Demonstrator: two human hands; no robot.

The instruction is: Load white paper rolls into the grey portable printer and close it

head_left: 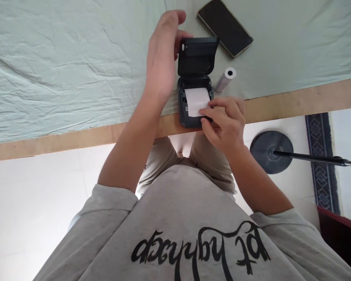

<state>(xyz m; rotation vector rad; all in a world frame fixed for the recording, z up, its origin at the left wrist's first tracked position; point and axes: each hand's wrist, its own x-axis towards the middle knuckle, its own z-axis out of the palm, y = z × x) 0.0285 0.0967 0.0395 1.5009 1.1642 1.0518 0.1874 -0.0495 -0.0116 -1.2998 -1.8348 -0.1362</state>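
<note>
A small dark printer (pixel 181 113) stands at the table's front edge with its black lid (pixel 196 58) raised. White paper (pixel 196 100) lies across its opening and over the front. My left hand (pixel 165 50) is beside the raised lid, its fingers curled behind the lid's left edge, with the fingertips partly hidden. My right hand (pixel 226 119) is at the printer's right front, its fingertips on the paper's right edge and the thumb near the casing. A paper roll (pixel 226 79) stands just right of the printer.
A dark phone (pixel 225 28) lies on the pale green cloth (pixel 76 70) behind the roll. The wooden table edge (pixel 295 91) runs across the front. A round black stand base (pixel 270 152) is on the floor at right.
</note>
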